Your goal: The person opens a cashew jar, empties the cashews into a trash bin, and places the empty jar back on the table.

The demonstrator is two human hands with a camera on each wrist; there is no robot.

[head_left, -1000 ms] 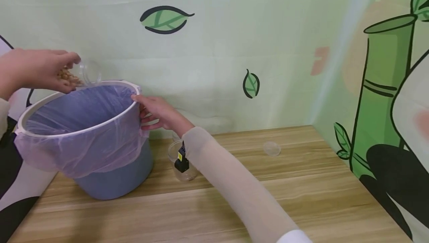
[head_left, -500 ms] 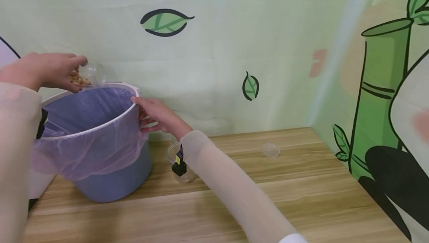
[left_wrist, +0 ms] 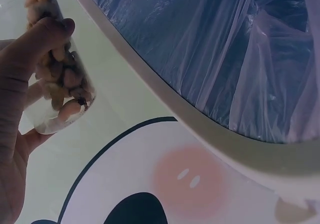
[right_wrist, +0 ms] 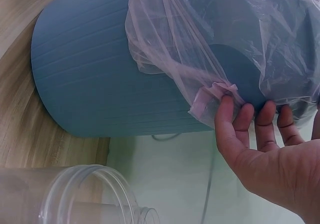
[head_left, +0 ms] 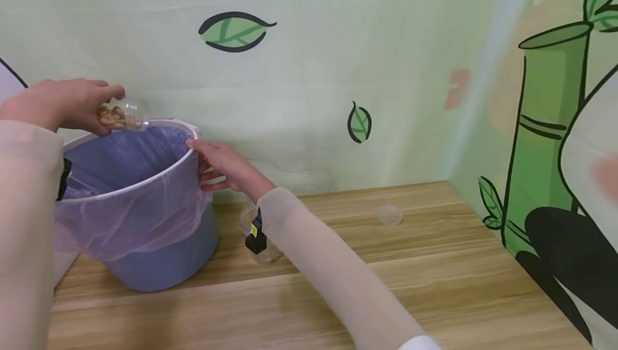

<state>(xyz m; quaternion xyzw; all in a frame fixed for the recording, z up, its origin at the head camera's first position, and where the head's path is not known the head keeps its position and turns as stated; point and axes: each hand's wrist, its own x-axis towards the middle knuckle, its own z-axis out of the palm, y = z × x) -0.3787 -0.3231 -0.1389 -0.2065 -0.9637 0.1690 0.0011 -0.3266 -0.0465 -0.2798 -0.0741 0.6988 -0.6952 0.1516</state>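
My left hand (head_left: 72, 104) holds a clear plastic jar (head_left: 137, 109) tipped on its side, mouth pointing right over the far rim of the bin. Tan nuts (head_left: 112, 117) that look like peanuts lie along its lower side and reach toward the mouth. In the left wrist view the thumb and fingers wrap the jar (left_wrist: 47, 126). My right hand (head_left: 227, 165) grips the right rim of the blue trash bin (head_left: 166, 264), thumb on the rim and fingers outside. A thin pink bag (head_left: 145, 226) lines the bin and folds over its rim; in the right wrist view the fingertips touch the bag.
A clear jar (right_wrist: 90, 196) without a lid stands on the wooden table (head_left: 309, 307), right of the bin and partly behind the right forearm. Farther right lies a clear round lid (head_left: 389, 214). A printed cloth wall (head_left: 299, 71) rises behind the table.
The left hand has shifted slightly right and its sleeve has come into view. The jar's mouth has dipped, and the nuts have slid toward it. The right hand stays on the rim.
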